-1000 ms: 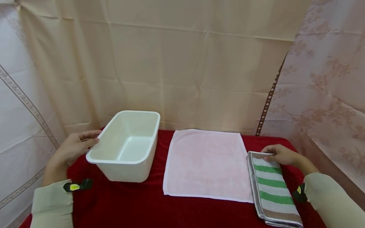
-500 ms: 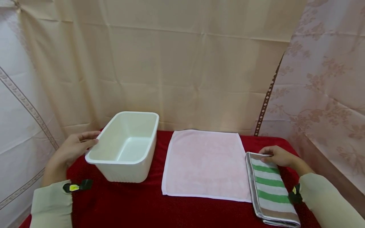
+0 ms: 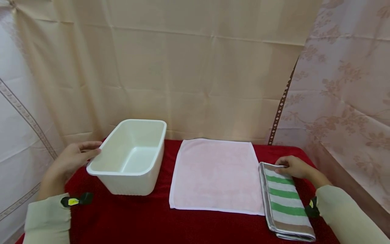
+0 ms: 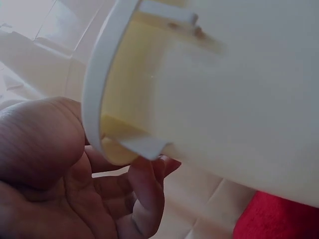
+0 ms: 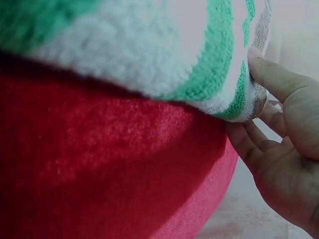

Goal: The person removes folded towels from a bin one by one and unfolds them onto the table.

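Observation:
A cream plastic basin (image 3: 131,183) stands on the left, its open top facing up. My left hand (image 3: 71,159) grips its left rim; in the left wrist view the thumb side lies against the rim (image 4: 94,94) and fingers (image 4: 147,194) curl in below it. On the right lies a folded towel (image 3: 284,200) with green, white and brown stripes. My right hand (image 3: 294,166) pinches its far end, thumb (image 5: 274,74) on top and the other fingers under the edge. Between basin and striped towel, a pink towel (image 3: 216,176) with a white border is spread flat.
Everything stands on a table covered with a dark red cloth (image 3: 137,220). Behind it hangs a beige curtain (image 3: 182,67). A pale flowered curtain (image 3: 350,84) closes off the right side, and a white one (image 3: 18,135) the left.
The whole scene has shifted slightly to the left in the head view. Both hands keep their places on the basin rim and the striped towel.

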`<action>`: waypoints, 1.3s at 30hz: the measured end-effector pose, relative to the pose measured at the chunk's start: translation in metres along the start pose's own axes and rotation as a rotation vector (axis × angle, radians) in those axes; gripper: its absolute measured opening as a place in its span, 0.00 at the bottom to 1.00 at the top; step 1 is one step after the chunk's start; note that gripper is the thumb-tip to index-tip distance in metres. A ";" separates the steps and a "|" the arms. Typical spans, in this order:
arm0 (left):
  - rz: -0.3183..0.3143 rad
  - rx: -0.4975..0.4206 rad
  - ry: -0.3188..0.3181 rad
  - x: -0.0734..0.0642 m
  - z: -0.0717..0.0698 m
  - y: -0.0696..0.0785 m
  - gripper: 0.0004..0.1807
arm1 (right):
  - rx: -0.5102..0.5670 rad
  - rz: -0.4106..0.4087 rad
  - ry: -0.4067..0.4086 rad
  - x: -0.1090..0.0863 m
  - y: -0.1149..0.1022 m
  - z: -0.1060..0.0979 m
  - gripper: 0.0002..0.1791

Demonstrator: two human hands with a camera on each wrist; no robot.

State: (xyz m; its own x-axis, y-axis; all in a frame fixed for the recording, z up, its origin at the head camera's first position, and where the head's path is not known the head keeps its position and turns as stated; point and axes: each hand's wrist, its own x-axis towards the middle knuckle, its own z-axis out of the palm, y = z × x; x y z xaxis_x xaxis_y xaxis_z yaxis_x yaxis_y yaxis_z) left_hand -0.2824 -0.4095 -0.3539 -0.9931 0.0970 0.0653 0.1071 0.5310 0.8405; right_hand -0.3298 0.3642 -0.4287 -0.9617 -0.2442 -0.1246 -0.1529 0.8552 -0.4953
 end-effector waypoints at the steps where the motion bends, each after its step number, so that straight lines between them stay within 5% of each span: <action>1: -0.004 0.007 0.000 0.000 0.000 0.001 0.31 | -0.010 -0.003 0.006 0.000 0.000 0.000 0.17; 7: -0.024 0.085 0.021 -0.002 -0.003 0.010 0.30 | -0.034 -0.002 0.024 -0.003 0.000 0.000 0.15; 14: 0.051 0.234 0.069 -0.005 -0.005 0.025 0.28 | -0.036 0.022 0.011 -0.005 -0.001 0.002 0.16; 21: 0.103 0.263 0.070 -0.009 0.009 0.053 0.28 | -0.042 0.040 0.010 -0.006 0.004 0.006 0.19; 29: 0.254 0.394 0.064 -0.003 0.046 0.098 0.20 | -0.024 0.057 0.016 -0.006 0.008 0.009 0.22; 39: 0.414 0.367 -0.017 0.006 0.115 0.150 0.15 | -0.018 0.057 0.016 -0.004 0.010 0.009 0.22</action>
State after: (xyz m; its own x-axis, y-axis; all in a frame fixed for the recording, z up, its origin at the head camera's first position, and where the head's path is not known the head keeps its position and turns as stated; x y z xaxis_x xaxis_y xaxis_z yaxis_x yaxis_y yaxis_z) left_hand -0.2669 -0.2322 -0.2892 -0.8641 0.3719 0.3392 0.5007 0.7038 0.5039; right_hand -0.3254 0.3693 -0.4410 -0.9725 -0.1871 -0.1385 -0.1012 0.8756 -0.4724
